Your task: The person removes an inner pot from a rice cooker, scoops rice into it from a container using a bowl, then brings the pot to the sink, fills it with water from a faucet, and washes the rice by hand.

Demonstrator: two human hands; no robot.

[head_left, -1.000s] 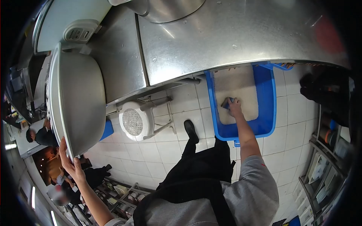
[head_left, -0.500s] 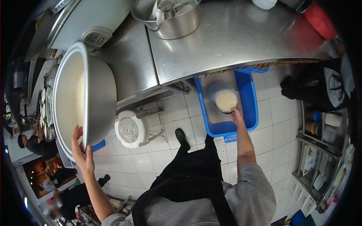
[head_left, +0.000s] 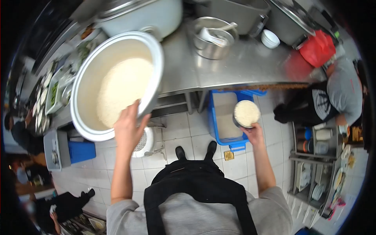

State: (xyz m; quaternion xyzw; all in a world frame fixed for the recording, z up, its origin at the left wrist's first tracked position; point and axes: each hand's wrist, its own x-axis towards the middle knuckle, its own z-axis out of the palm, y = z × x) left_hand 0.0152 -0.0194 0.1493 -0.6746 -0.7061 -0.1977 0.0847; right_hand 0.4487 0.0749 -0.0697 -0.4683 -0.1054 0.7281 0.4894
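Left of centre, the left hand grips a large round silver-grey pot by its rim. Right of centre, the right hand clasps a round dark-sided cup of pale grains above a blue plastic bin; scooping seems done, moving calls for a level hold.

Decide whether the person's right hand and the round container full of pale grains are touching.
Touching. The head view shows the right hand gripping the round container at its near side, with no gap between them.
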